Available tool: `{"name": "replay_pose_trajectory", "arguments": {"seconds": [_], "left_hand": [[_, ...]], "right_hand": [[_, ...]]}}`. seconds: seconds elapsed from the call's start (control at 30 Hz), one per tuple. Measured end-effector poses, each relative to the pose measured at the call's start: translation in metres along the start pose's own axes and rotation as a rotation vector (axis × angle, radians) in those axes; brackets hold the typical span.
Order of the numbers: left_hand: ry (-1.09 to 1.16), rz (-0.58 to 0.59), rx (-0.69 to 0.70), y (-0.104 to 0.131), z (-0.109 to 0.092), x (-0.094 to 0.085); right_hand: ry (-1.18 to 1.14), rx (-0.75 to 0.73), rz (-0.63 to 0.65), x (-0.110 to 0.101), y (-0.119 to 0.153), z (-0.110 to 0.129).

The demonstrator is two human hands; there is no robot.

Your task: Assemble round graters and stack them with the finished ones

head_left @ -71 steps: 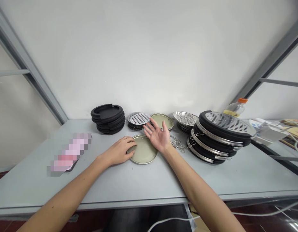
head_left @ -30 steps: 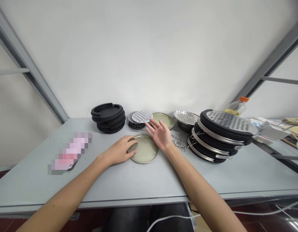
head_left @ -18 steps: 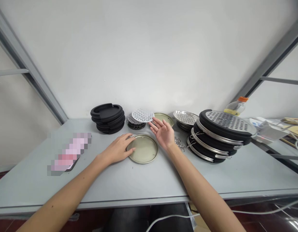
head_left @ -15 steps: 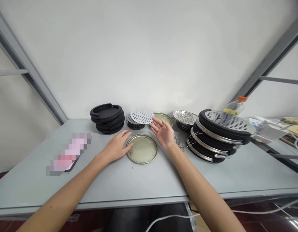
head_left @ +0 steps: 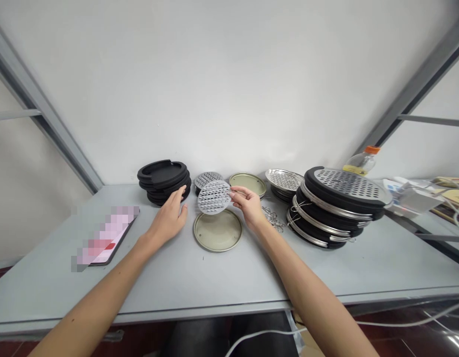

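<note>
Between the fingers of my right hand (head_left: 247, 203), a round perforated metal grater disc (head_left: 213, 197) is gripped by its right edge. It hangs tilted over the back of a shallow gold-coloured round lid (head_left: 218, 233) lying on the table. My left hand (head_left: 170, 213) holds nothing, its fingers apart, just in front of the stack of black ring-shaped trays (head_left: 164, 181). Behind the held disc stands a small pile of similar discs (head_left: 208, 178). More gold-coloured lids (head_left: 247, 184) are stacked to its right.
Larger perforated metal discs (head_left: 285, 179) sit further right, with bent wire clips (head_left: 273, 218) in front. A tall stack of black and metal assemblies (head_left: 337, 208) stands on the right, a bottle with an orange cap (head_left: 365, 159) behind it. A phone (head_left: 112, 238) lies at left.
My right hand has closed on the grater disc and brought it from the pile toward me, over the gold lid. My left hand has moved left, off the lid's edge.
</note>
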State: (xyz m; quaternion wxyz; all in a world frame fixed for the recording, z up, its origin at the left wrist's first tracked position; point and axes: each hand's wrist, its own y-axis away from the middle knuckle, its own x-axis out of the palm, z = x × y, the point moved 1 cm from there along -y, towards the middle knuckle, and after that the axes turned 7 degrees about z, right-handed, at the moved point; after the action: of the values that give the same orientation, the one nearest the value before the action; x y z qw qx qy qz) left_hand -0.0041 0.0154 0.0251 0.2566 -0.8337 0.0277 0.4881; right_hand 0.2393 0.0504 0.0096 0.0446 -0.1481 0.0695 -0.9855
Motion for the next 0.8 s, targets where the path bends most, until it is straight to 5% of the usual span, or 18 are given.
{"name": "replay_pose_trajectory", "arguments": {"seconds": [0.33,0.8], "left_hand": [[0.044,0.055,0.036,0.002,-0.004,0.006],[0.036,0.28,0.205,0.01,-0.032,0.006]], "right_hand": [[0.076,0.014,0.012,-0.002,-0.002,-0.001],[0.192,-0.012,0.079,-0.002,-0.002,-0.003]]}}
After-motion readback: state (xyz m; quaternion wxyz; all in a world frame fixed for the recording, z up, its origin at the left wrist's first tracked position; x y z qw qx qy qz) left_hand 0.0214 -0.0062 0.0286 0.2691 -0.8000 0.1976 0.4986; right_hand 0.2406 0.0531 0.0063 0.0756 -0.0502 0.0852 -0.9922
